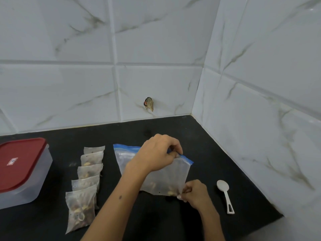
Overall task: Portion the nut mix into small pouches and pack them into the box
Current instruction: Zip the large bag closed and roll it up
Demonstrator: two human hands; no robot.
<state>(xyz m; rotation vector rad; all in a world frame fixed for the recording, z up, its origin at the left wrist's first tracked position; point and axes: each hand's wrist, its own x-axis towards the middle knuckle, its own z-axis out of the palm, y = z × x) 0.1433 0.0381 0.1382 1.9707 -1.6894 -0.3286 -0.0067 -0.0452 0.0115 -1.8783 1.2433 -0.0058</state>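
Both hands (157, 153) pinching zip bag (166, 178)

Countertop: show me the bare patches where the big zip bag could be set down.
Bare countertop lies behind the zip bag up to the wall, and right of the spoon. The strip between box and pouches is narrow; both hands crowd the bag.

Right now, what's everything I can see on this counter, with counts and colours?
Box: one, clear with red lid on, far left.
Small pouches: five, clear, filled with nut mix, overlapping row right of box.
Zip bag: one, clear with blue strip, centre, little mix left.
Spoon: one, white, right of bag.
Counter: black.
Wall: white marbled tiles.
Left hand: pinches bag's zip edge.
Right hand: pinches bag's lower corner.
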